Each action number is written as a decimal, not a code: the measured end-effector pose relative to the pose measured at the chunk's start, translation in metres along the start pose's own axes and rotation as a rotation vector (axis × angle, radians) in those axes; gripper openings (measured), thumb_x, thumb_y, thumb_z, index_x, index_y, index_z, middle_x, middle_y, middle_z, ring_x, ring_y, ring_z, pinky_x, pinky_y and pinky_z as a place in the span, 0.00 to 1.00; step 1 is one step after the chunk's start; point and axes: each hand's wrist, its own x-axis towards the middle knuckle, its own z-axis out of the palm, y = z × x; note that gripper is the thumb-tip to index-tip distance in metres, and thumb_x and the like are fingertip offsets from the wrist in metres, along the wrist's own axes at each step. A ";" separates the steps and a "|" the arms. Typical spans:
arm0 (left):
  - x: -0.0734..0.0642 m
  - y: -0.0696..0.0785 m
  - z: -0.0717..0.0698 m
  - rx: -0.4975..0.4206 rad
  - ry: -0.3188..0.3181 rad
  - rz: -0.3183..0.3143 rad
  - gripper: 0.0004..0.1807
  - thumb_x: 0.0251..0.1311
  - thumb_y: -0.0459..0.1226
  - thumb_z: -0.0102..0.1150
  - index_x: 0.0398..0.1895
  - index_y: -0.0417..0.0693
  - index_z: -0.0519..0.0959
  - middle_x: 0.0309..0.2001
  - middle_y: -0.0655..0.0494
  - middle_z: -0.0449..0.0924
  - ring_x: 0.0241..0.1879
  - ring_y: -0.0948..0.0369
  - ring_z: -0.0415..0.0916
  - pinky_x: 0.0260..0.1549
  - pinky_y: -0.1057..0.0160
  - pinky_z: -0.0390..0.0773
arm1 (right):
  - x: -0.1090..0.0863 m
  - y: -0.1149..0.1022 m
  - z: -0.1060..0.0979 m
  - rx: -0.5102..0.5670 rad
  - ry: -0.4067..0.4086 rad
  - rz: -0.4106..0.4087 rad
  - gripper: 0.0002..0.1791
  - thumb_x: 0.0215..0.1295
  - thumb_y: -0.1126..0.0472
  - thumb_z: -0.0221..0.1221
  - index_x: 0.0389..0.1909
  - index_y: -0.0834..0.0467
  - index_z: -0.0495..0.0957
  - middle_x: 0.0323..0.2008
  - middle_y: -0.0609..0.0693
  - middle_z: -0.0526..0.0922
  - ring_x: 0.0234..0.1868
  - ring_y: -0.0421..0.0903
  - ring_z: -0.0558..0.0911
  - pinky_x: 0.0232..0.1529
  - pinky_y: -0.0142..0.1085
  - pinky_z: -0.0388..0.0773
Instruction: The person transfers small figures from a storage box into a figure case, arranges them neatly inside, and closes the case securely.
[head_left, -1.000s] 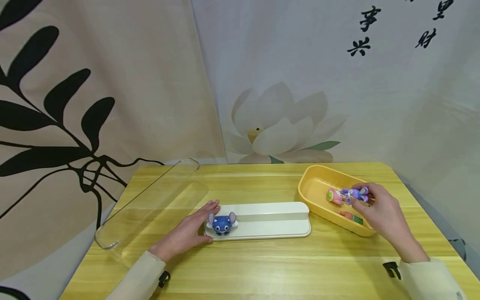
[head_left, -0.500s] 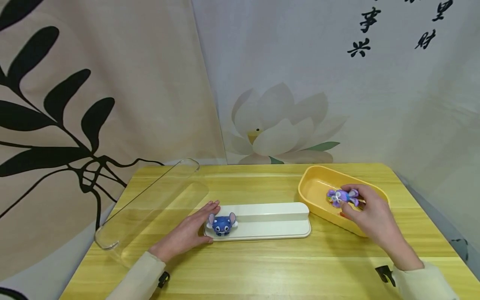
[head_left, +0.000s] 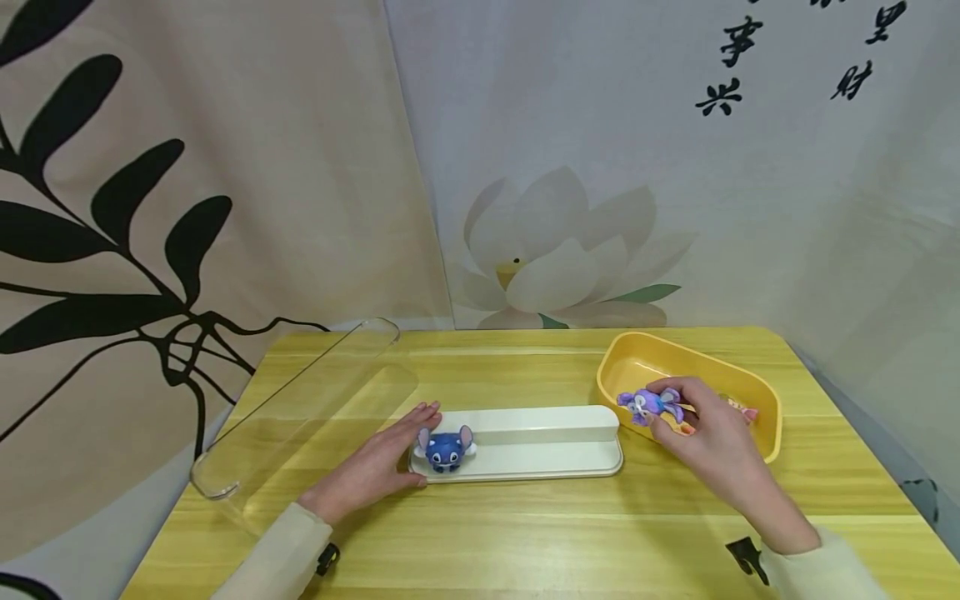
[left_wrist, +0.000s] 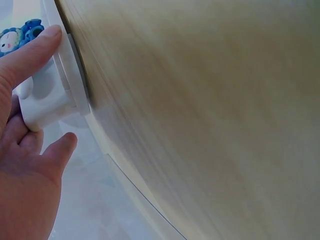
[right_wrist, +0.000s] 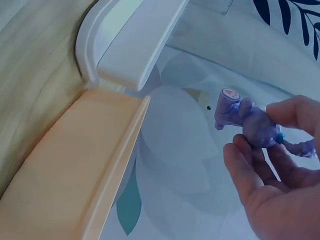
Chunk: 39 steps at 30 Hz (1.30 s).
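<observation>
A white base (head_left: pixel 547 462) with a raised back ledge lies on the table, a blue big-eared figurine (head_left: pixel 444 451) at its left end. My left hand (head_left: pixel 375 458) grips that end; in the left wrist view the thumb (left_wrist: pixel 42 45) touches the edge and other fingers bend against the base (left_wrist: pixel 47 100). Between the thumb and fingers of my right hand (head_left: pixel 712 442) is a purple long-eared figurine (head_left: pixel 649 403), held over the left front part of the yellow tray (head_left: pixel 637 362). In the right wrist view the figurine (right_wrist: pixel 260 127) hangs sideways, its back showing.
Inside the tray lies a pinkish figurine (head_left: pixel 742 408), partly hidden by my right hand. A long clear cover (head_left: pixel 300 408) rests at the table's left, past its left edge. Behind the wooden table (head_left: pixel 525 542) hangs a printed curtain (head_left: pixel 570 125).
My right hand has carried the purple figurine leftward across the tray, toward the white base. My left hand, the base and the blue figurine keep their places.
</observation>
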 end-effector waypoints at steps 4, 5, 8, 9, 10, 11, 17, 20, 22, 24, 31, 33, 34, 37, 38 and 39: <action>0.000 0.000 0.000 0.003 0.008 0.005 0.54 0.50 0.36 0.80 0.80 0.48 0.61 0.82 0.52 0.51 0.80 0.50 0.49 0.72 0.38 0.61 | 0.000 -0.007 0.005 0.045 -0.029 -0.012 0.19 0.59 0.72 0.70 0.51 0.59 0.81 0.46 0.52 0.84 0.46 0.41 0.80 0.49 0.13 0.74; 0.000 0.000 0.000 0.004 0.010 0.005 0.54 0.50 0.37 0.81 0.80 0.48 0.61 0.82 0.52 0.51 0.80 0.50 0.49 0.72 0.38 0.61 | 0.000 -0.008 0.006 0.065 -0.035 -0.019 0.19 0.59 0.73 0.69 0.51 0.59 0.81 0.46 0.51 0.84 0.47 0.40 0.80 0.50 0.14 0.75; 0.000 0.000 0.000 0.003 0.014 0.008 0.54 0.50 0.36 0.81 0.80 0.47 0.61 0.82 0.51 0.51 0.80 0.49 0.50 0.71 0.37 0.61 | 0.000 -0.012 0.009 0.088 -0.044 -0.037 0.19 0.59 0.74 0.69 0.50 0.57 0.81 0.46 0.49 0.83 0.48 0.36 0.80 0.51 0.15 0.76; 0.000 -0.001 0.000 0.002 0.012 0.005 0.54 0.50 0.36 0.81 0.80 0.48 0.61 0.82 0.52 0.51 0.80 0.50 0.49 0.72 0.38 0.61 | -0.001 -0.013 0.010 0.090 -0.045 -0.041 0.20 0.58 0.74 0.69 0.50 0.57 0.81 0.46 0.48 0.83 0.48 0.35 0.79 0.51 0.15 0.77; -0.001 -0.001 0.000 0.001 0.010 0.004 0.54 0.50 0.37 0.80 0.81 0.48 0.61 0.83 0.52 0.51 0.80 0.50 0.49 0.72 0.38 0.61 | -0.001 -0.015 0.011 0.088 -0.045 -0.045 0.20 0.58 0.74 0.69 0.50 0.56 0.82 0.46 0.47 0.83 0.48 0.35 0.79 0.50 0.15 0.77; -0.001 -0.001 0.000 0.000 0.008 0.003 0.54 0.51 0.37 0.80 0.81 0.48 0.60 0.83 0.52 0.51 0.80 0.50 0.49 0.72 0.39 0.61 | -0.001 -0.016 0.012 0.085 -0.046 -0.048 0.20 0.58 0.74 0.69 0.50 0.55 0.82 0.46 0.47 0.83 0.48 0.36 0.79 0.49 0.16 0.77; -0.002 -0.002 0.000 0.001 0.003 0.008 0.54 0.52 0.37 0.80 0.81 0.48 0.60 0.83 0.53 0.50 0.81 0.51 0.48 0.73 0.41 0.60 | 0.002 -0.024 0.018 0.089 -0.056 -0.056 0.21 0.58 0.73 0.70 0.49 0.52 0.82 0.47 0.44 0.83 0.47 0.39 0.78 0.48 0.19 0.80; -0.002 -0.003 0.000 0.006 0.012 0.022 0.54 0.51 0.37 0.80 0.81 0.47 0.60 0.83 0.52 0.51 0.80 0.50 0.49 0.73 0.40 0.61 | 0.003 -0.028 0.024 0.110 -0.069 -0.068 0.21 0.58 0.74 0.69 0.49 0.51 0.82 0.47 0.43 0.82 0.47 0.39 0.78 0.48 0.22 0.82; -0.002 -0.003 0.001 0.000 0.017 0.027 0.54 0.51 0.36 0.80 0.81 0.47 0.60 0.82 0.52 0.51 0.80 0.50 0.50 0.73 0.40 0.61 | 0.004 -0.031 0.029 0.131 -0.080 -0.085 0.21 0.58 0.74 0.69 0.49 0.52 0.82 0.47 0.43 0.82 0.45 0.39 0.78 0.48 0.24 0.83; -0.001 -0.003 0.001 -0.006 0.019 0.033 0.54 0.51 0.36 0.80 0.80 0.46 0.61 0.82 0.52 0.51 0.80 0.50 0.50 0.73 0.40 0.60 | 0.006 -0.033 0.035 0.142 -0.088 -0.112 0.20 0.58 0.74 0.69 0.48 0.52 0.82 0.47 0.42 0.82 0.44 0.39 0.78 0.45 0.25 0.83; -0.001 -0.003 0.001 -0.008 0.017 0.034 0.54 0.50 0.35 0.80 0.80 0.45 0.60 0.83 0.53 0.50 0.80 0.50 0.50 0.74 0.41 0.59 | 0.011 -0.043 0.060 0.171 -0.138 -0.185 0.18 0.59 0.71 0.70 0.47 0.51 0.84 0.45 0.39 0.82 0.41 0.40 0.80 0.43 0.29 0.84; -0.001 -0.002 0.001 -0.002 0.015 0.031 0.54 0.51 0.35 0.80 0.80 0.45 0.60 0.83 0.53 0.50 0.80 0.50 0.50 0.74 0.41 0.60 | 0.012 -0.046 0.068 0.173 -0.161 -0.195 0.17 0.60 0.70 0.71 0.48 0.51 0.84 0.45 0.39 0.82 0.42 0.38 0.80 0.46 0.31 0.85; -0.001 -0.002 0.001 -0.001 0.013 0.029 0.54 0.51 0.35 0.80 0.80 0.45 0.60 0.83 0.53 0.50 0.80 0.50 0.49 0.74 0.41 0.60 | 0.013 -0.047 0.072 0.170 -0.169 -0.204 0.17 0.60 0.70 0.71 0.48 0.51 0.85 0.45 0.39 0.82 0.42 0.38 0.80 0.45 0.32 0.85; -0.001 -0.002 0.000 0.004 0.011 0.030 0.54 0.51 0.36 0.80 0.81 0.45 0.60 0.83 0.52 0.50 0.80 0.50 0.49 0.74 0.41 0.60 | 0.015 -0.049 0.084 0.159 -0.195 -0.218 0.16 0.61 0.68 0.71 0.49 0.53 0.85 0.45 0.39 0.83 0.41 0.37 0.79 0.43 0.32 0.84; -0.001 -0.002 0.000 0.005 0.011 0.030 0.54 0.51 0.36 0.80 0.81 0.46 0.60 0.83 0.52 0.50 0.80 0.50 0.49 0.74 0.41 0.60 | 0.016 -0.050 0.087 0.156 -0.200 -0.222 0.16 0.62 0.68 0.71 0.49 0.53 0.85 0.45 0.40 0.83 0.41 0.37 0.79 0.42 0.33 0.85; -0.001 -0.001 0.000 0.004 0.010 0.030 0.54 0.51 0.36 0.80 0.81 0.46 0.60 0.82 0.51 0.50 0.80 0.50 0.49 0.74 0.41 0.60 | 0.017 -0.051 0.090 0.155 -0.206 -0.221 0.16 0.62 0.68 0.71 0.49 0.54 0.85 0.45 0.40 0.83 0.40 0.37 0.79 0.42 0.33 0.84</action>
